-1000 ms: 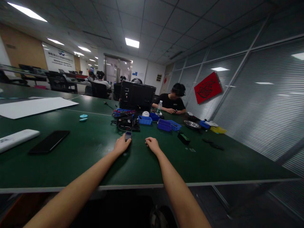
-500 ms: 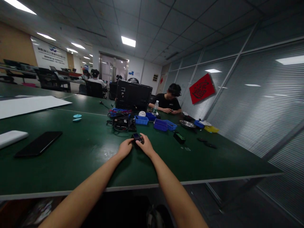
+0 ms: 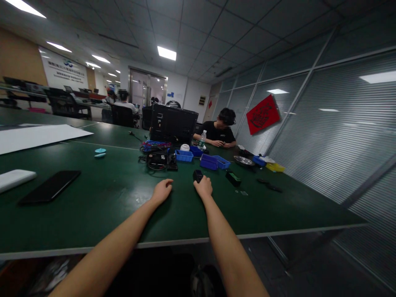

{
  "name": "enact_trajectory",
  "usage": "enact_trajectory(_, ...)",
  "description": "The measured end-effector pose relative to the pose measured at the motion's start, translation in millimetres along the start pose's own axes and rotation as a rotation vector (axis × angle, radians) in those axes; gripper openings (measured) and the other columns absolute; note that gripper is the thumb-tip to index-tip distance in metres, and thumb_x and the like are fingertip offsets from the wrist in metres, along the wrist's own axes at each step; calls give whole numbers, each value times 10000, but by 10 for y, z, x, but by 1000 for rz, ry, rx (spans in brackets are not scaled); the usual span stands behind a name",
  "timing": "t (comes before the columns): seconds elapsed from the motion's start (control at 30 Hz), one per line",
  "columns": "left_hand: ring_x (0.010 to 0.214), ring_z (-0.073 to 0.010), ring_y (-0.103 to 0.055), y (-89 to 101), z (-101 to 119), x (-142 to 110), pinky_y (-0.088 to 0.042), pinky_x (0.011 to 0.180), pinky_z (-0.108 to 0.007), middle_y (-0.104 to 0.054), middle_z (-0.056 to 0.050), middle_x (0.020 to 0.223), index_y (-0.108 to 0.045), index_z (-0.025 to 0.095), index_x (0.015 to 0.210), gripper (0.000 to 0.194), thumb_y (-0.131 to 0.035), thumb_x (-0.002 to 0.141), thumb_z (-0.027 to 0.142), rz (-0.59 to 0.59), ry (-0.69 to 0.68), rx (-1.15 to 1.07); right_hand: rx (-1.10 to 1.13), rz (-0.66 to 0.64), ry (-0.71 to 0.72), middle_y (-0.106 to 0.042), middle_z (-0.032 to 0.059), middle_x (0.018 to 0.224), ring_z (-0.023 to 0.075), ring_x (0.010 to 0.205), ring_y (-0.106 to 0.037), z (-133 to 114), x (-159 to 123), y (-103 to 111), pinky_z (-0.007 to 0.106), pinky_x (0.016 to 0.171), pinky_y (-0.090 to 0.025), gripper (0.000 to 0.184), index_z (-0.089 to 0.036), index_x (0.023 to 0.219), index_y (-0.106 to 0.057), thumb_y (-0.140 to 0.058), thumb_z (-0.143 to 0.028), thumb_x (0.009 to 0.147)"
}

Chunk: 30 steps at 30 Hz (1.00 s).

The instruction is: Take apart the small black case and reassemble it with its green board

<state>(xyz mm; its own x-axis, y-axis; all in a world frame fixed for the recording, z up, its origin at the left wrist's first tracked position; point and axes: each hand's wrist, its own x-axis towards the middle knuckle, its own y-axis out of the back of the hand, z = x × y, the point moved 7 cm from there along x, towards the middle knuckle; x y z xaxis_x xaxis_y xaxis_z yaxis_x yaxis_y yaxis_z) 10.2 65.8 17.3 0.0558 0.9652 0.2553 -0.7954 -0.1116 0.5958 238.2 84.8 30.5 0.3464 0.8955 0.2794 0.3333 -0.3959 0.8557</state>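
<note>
My right hand (image 3: 204, 187) has its fingers wrapped round a small black boxy device (image 3: 198, 176), which looks like an action camera and sits just above or on the green table (image 3: 130, 222). Part of the device is covered by the fingers. To the left, my left hand (image 3: 162, 191) rests over the table with loosely bent fingers and holds nothing. Right of the device lies a dark box with green on its top (image 3: 233, 178). Beyond the left hand are a black adapter with cables (image 3: 156, 160) and a light blue tray (image 3: 184, 156).
A black phone (image 3: 51, 187) and a white slab-like object (image 3: 15, 180) lie at left, with a light blue case (image 3: 100, 153) behind. Further back stand a monitor (image 3: 173, 123), a water bottle (image 3: 202, 139) and purple-blue trays (image 3: 209, 162). A co-worker (image 3: 219, 131) sits across, hands together.
The device passed from my left hand, through both hands, into my right hand and moved right. My left hand has let go. The head view has turned slightly to the right.
</note>
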Motion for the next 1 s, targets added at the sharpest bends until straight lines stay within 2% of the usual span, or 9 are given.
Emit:
enact_trajectory(0.13, 995, -162, -557, -20, 5, 1, -393, 910, -266, -624, -57, 1080, -605, 146, 1043, 347, -452, 732, 156, -13, -26, 14, 37, 16, -63, -490, 188, 1050, 301, 972, -499, 105, 34, 40, 395, 749, -416, 481, -103, 1070, -504, -509, -437, 723)
enact_trajectory(0.27, 986, -156, -558, -24, 0, -2, -392, 908, -261, -625, -45, 1075, -603, 156, 1043, 340, -454, 737, 166, -23, -23, 12, 139, 186, -75, -487, 179, 1060, 302, 998, -474, 84, -8, 231, 383, 771, -409, 486, -118, 1108, -485, -480, -439, 742)
enact_trajectory(0.37, 978, -157, -562, -26, -3, -7, -397, 900, -262, -626, -44, 1071, -602, 162, 1043, 341, -449, 738, 163, -34, -7, 17, 282, 334, -16, -468, 181, 1108, 284, 1059, -440, 40, -60, 405, 370, 838, -382, 532, -113, 1188, -419, -439, -443, 770)
enact_trajectory(0.43, 975, -160, -563, -24, -2, -9, -402, 893, -265, -627, -49, 1067, -602, 157, 1041, 340, -447, 739, 166, -35, -4, 17, 433, 357, 59, -463, 168, 1141, 256, 1068, -449, -16, -78, 437, 349, 856, -382, 549, -119, 1227, -374, -406, -449, 790)
enact_trajectory(0.53, 970, -159, -566, -21, -3, -10, -407, 885, -264, -631, -49, 1060, -601, 158, 1043, 336, -450, 743, 174, -31, -6, 7, 785, 180, 90, -526, 116, 1068, 198, 891, -563, -115, -55, 257, 297, 707, -460, 508, -169, 1231, -345, -360, -459, 813)
enact_trajectory(0.67, 969, -157, -569, -18, -2, -9, -409, 880, -261, -634, -46, 1055, -602, 168, 1042, 336, -456, 740, 170, -24, -19, 2, 1284, -325, -83, -606, 85, 833, 148, 591, -589, -305, -83, -209, 235, 452, -445, 345, -170, 1063, -427, -267, -403, 864)
enact_trajectory(0.77, 967, -158, -570, -18, 3, -7, -409, 880, -256, -636, -48, 1051, -603, 164, 1042, 337, -456, 739, 165, -18, -29, 8, 1409, -641, -221, -628, 122, 763, 134, 547, -586, -405, -190, -389, 206, 416, -431, 390, -132, 968, -472, -177, -373, 886)
enact_trajectory(0.9, 976, -162, -567, -20, 16, -8, -408, 882, -256, -635, -51, 1056, -604, 159, 1040, 331, -453, 745, 169, -20, -31, 18, 1357, -808, -303, -641, 149, 760, 134, 563, -609, -390, -279, -433, 187, 404, -434, 421, -111, 952, -488, -162, -370, 889)
enact_trajectory(1.0, 985, -160, -564, -18, 22, -13, -405, 888, -254, -632, -46, 1065, -604, 165, 1040, 330, -457, 745, 164, -27, -22, 16, 1204, -787, -239, -643, 144, 712, 152, 548, -614, -347, -273, -450, 209, 405, -446, 383, -107, 940, -496, -219, -366, 884)
